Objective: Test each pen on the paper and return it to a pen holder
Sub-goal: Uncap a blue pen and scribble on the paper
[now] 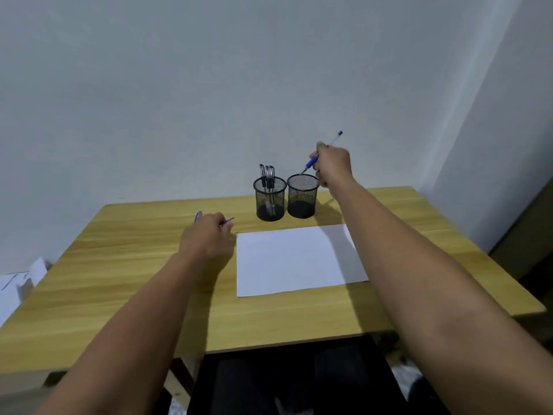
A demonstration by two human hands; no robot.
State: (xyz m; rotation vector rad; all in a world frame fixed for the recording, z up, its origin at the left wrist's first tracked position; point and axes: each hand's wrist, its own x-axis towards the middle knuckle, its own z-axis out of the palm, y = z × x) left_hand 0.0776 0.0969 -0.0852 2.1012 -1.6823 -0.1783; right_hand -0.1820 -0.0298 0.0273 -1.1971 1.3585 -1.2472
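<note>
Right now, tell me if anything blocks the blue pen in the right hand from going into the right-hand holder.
Nothing visible does. The right hand holds the blue pen tip down just above the open rim of the right holder, which looks empty. The black pens stand in the left holder.

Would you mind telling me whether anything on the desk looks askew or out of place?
Only slightly: the paper lies a little crooked to the table edge. Both mesh holders stand upright, and each hand holds a blue pen.

arms: 2, bare to elbows, no sleeves | legs: dark trousers (287, 384)
</note>
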